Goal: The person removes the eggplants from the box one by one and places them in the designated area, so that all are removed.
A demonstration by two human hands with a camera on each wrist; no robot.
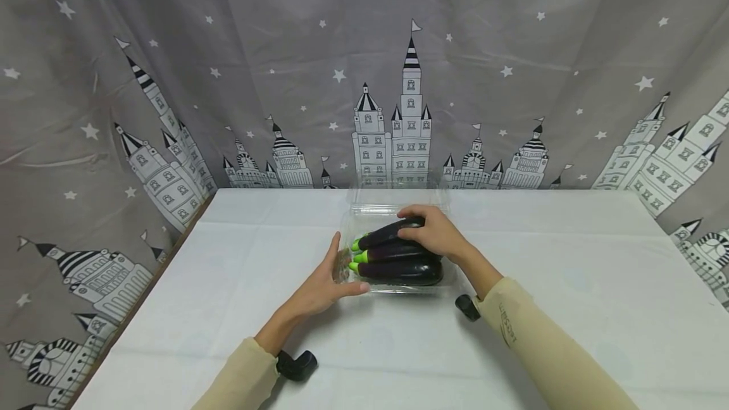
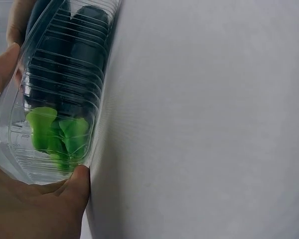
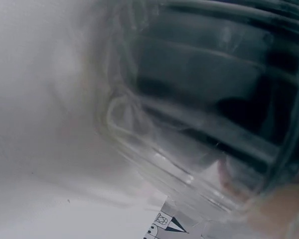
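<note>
A clear plastic clamshell box (image 1: 398,288) lies in the middle of the white table with its lid (image 1: 398,198) folded back. Three dark purple eggplants (image 1: 401,269) with green stems lie stacked in it. My left hand (image 1: 336,271) rests against the box's left end, fingers straight along the wall and thumb along the front edge. My right hand (image 1: 428,230) lies on the top eggplant (image 1: 380,237), fingers curled over it. The left wrist view shows the ribbed box (image 2: 65,59), the green stems (image 2: 55,132) and my thumb (image 2: 72,186) at its corner. The right wrist view is a blurred close-up of the box wall (image 3: 199,149).
The white tablecloth (image 1: 569,283) spreads wide on both sides and in front of the box. A grey curtain printed with castles and stars (image 1: 364,81) hangs close behind. The table's left edge (image 1: 154,283) runs along the curtain.
</note>
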